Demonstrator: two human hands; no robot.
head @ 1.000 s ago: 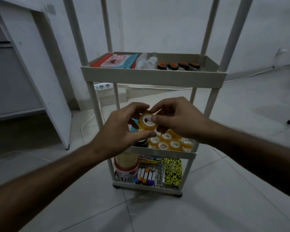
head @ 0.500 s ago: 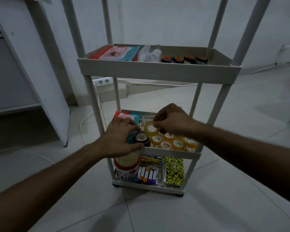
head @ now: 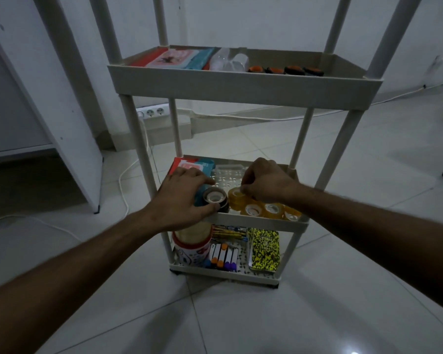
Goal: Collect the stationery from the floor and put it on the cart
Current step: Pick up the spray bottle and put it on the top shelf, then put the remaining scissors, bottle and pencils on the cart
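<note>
Hands setting tape rolls on the cart's middle shelf.

Right hand (head: 262, 186) pinches a yellow tape roll (head: 237, 196) resting on the other yellow rolls (head: 271, 210). Left hand (head: 183, 198) curls round a dark tape roll (head: 214, 199) at its 9 o'clock. The cart (head: 243, 88) looks nearly full. Next, I think: let go gently, so nothing rolls off.

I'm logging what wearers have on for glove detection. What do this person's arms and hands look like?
Both forearms are bare to the frame edge, with no sleeves in view. The left hand and right hand wear no gloves; no rings, watch or wristbands are visible.
</note>
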